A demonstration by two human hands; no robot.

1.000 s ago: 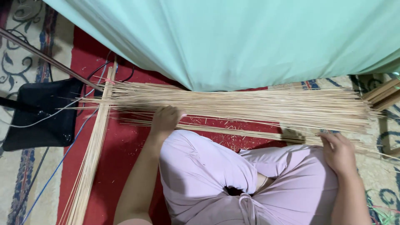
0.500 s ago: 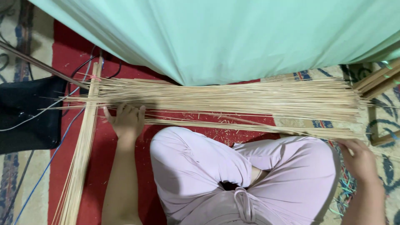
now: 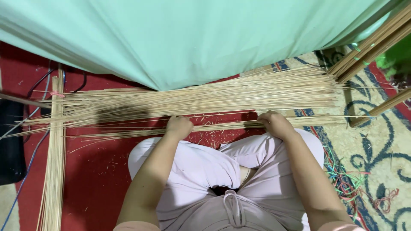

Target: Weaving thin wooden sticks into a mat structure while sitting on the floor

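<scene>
A wide layer of thin pale bamboo sticks point(image 3: 214, 100) lies across the red mat in front of my crossed legs. A narrower bundle of the same sticks point(image 3: 227, 125) lies nearer to me. My left hand point(image 3: 179, 127) rests curled on that near bundle. Closed over the same bundle, my right hand point(image 3: 276, 124) sits a little further right. Both hands grip it from above, knuckles up.
A mint-green cloth point(image 3: 205, 38) hangs over the far side. Another stick bundle point(image 3: 55, 171) runs lengthwise at left, tied with a pink band. A dark object point(image 3: 10, 145) and cables lie at far left. Wooden rods point(image 3: 372, 47) lean at right; coloured rubber bands point(image 3: 346, 179) litter the patterned carpet.
Both hands have come inward: the left moved right and the right moved left, onto the near bundle of sticks. The view has also shifted.
</scene>
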